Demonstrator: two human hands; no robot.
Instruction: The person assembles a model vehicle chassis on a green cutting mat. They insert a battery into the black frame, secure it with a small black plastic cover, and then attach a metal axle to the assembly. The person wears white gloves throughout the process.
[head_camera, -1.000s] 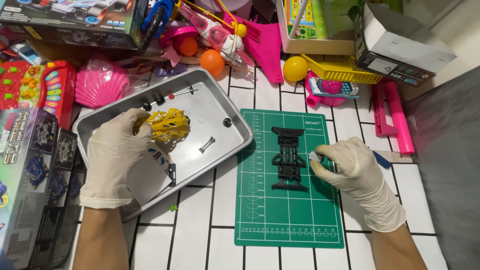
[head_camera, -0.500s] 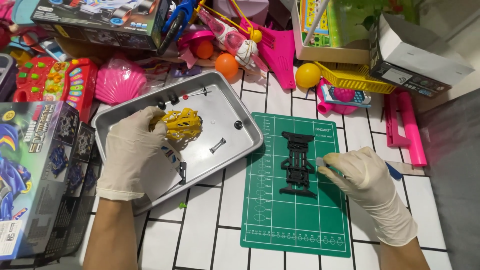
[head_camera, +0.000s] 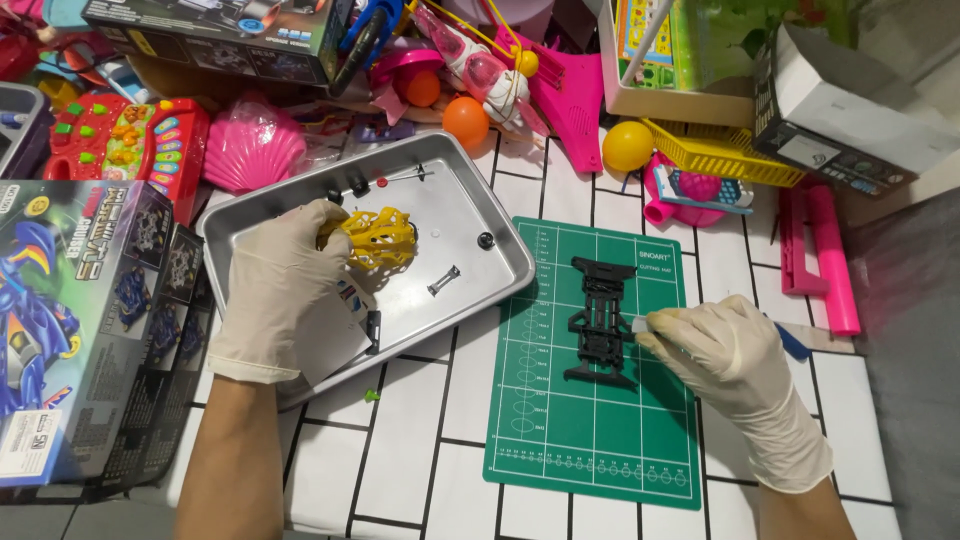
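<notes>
**Two gloved hands, one tray, one chassis**

Two white-gloved hands are being kept busy over a white-tiled bench (head_camera: 420, 470). The left hand (head_camera: 275, 285) is being held down inside a metal tray (head_camera: 480, 195), with its grip being closed around a yellow lattice car body shell (head_camera: 385, 238); the shell is being covered on its left side by the fingers, and the rest is sticking out toward the middle of the tray. A few small bits are being left loose in the same tray: a short metal shaft (head_camera: 444, 281), a little black round part (head_camera: 486, 240), and a small black piece (head_camera: 373, 330) just below the hand.

Over on the green cutting mat (head_camera: 590, 440), a black chassis (head_camera: 600, 320) is lying flat, long side running up and down. The right hand (head_camera: 725, 355) is being rested on the mat just beside it, with its grip being shut on a small tool (head_camera: 790, 342) with a blue end; the grey tip is being pressed right against the chassis's right edge.

A printed kit box (head_camera: 70, 330) is being left at the bench's left edge, and a pile of pink and orange toys is being crowded along the back.
</notes>
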